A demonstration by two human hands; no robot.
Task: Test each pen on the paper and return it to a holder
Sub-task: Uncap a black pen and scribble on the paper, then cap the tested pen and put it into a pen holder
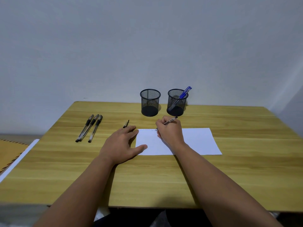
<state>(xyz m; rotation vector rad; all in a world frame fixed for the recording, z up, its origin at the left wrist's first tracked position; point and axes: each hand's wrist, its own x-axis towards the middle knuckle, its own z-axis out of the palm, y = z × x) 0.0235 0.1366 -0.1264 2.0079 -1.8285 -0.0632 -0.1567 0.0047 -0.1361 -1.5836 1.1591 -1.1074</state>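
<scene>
A white sheet of paper [196, 141] lies on the wooden table. My right hand [169, 130] grips a black pen [170, 121] with its tip down on the paper's top left corner, beside faint scribbles. My left hand [122, 144] lies flat, fingers spread, thumb resting on the paper's left edge. A black pen cap [126, 124] lies just beyond my left fingertips. Three capped black pens [90, 127] lie side by side at the left. At the back stand two black mesh holders: the left holder [150, 102] looks empty, the right holder [177, 102] contains blue pens [184, 94].
The wooden table [229, 174] meets a plain wall at its far edge. At the left, below the table's edge, a white strip [18, 159] and a tan mat [8, 153] lie on the floor.
</scene>
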